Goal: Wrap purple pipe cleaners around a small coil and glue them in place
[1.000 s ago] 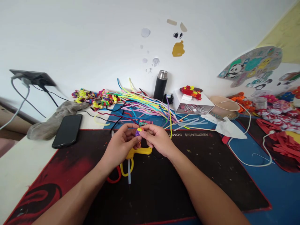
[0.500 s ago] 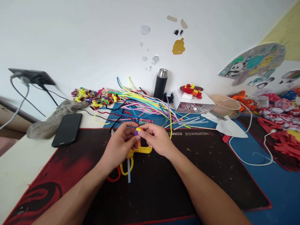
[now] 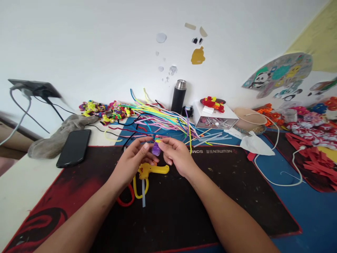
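Observation:
My right hand (image 3: 176,155) pinches a small purple and yellow pipe-cleaner piece (image 3: 156,148) above the black and red desk mat (image 3: 79,182). My left hand (image 3: 133,162) sits just to its left, fingers curled and slightly apart from the piece, thumb pointing at it. Under the hands lie a yellow glue gun (image 3: 152,170) with a clear glue stick (image 3: 143,193), and red and yellow pipe-cleaner loops (image 3: 131,195).
A heap of coloured pipe cleaners (image 3: 163,119) lies behind the hands, with a black flask (image 3: 178,95), a white box (image 3: 216,117) and a bowl (image 3: 250,119). A phone (image 3: 74,147) and grey cloth (image 3: 60,133) lie left. A white cable (image 3: 273,175) and red paper strips (image 3: 316,158) lie right.
My left hand has loosened and drawn slightly away from the small piece, which now stays in my right fingers. The camera view shifted slightly.

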Demonstrator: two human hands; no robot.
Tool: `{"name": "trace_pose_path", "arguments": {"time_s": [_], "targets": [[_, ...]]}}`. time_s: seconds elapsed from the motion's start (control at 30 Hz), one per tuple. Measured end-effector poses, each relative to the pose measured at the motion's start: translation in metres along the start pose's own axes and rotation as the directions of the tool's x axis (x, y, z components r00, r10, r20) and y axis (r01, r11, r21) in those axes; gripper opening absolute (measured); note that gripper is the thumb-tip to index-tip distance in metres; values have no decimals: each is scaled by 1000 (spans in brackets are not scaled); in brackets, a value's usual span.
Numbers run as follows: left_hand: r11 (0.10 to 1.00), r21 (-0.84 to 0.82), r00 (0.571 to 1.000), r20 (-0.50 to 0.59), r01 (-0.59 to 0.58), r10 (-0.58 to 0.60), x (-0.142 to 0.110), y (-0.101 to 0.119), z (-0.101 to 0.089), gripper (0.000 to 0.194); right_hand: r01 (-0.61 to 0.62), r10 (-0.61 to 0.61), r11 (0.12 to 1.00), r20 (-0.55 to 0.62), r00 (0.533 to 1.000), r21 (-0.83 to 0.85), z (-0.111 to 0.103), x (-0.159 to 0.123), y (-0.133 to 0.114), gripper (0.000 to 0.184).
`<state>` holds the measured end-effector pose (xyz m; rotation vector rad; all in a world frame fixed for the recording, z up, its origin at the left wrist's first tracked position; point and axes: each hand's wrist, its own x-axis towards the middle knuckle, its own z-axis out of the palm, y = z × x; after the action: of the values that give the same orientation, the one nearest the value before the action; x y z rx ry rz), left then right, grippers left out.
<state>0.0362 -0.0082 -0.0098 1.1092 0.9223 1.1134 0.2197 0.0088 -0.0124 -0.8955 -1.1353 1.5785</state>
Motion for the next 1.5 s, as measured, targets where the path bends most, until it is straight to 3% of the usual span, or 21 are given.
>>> {"name": "trace_pose_path", "arguments": {"time_s": [0.37,0.63,1.03,1.3,1.5], "targets": [[990,134,999,36,-42,37,-3,12,2,54,-146,150,972,-13,989,182,1,-2,-5,55],[983,156,995,30,-95,91,-4,6,6,39,-136,141,978,-18,990,156,3,-3,-2,50],[964,244,994,7,-103,105,-7,3,7,40,-59,62,994,-36,997,94,2,-2,2,43],[876,449,976,-39,-174,214,-10,0,4,31,-78,81,993,-32,996,90,10,-4,3,49],[879,442,974,-44,-179,220,-12,-1,3,30,-72,71,992,7,997,108,7,-4,1,50]]}}
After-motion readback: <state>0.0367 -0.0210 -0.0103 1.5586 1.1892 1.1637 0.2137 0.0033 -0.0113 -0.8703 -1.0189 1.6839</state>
